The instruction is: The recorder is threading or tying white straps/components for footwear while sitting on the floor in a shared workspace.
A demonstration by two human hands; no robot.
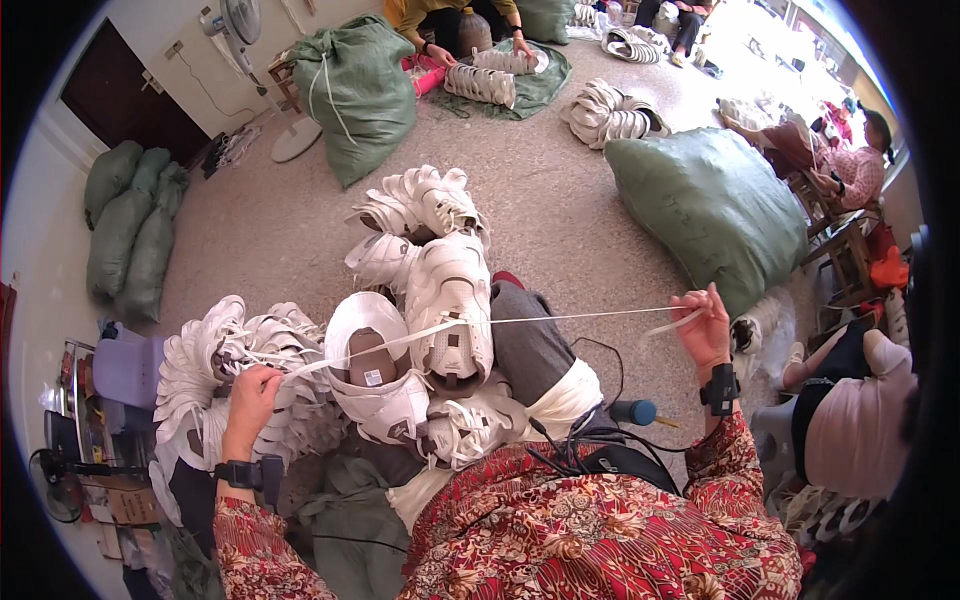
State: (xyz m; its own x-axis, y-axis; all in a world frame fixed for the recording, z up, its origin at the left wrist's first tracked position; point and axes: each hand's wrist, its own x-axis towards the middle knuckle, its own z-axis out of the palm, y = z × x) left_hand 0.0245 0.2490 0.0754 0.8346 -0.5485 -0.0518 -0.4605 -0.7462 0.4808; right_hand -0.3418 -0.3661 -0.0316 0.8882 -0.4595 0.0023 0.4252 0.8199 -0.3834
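Note:
A flat white shoelace (395, 341) is pulled nearly straight across my lap. My left hand (256, 392) pinches it at the left, beside a pile of white shoe uppers (205, 345). At the right, my right hand (704, 328) is raised and closed on the lace, with a short end hanging from its fingers. Beneath the lace, a white shoe upper (452, 275) lies over my legs. Next to it, another upper (385, 405) shows its brown lining and a small white label. A partly laced upper (475, 428) rests nearest my body. More uppers (425, 200) are stacked beyond them.
Full green sacks (705, 205) stand at the right, another sack (358, 100) at the far left, and several (130, 220) by the wall. A standing fan (295, 140) is near the door. Co-workers sit ahead; one person's hands (437, 55) handle uppers. A blue-capped bottle (632, 411) lies beside me.

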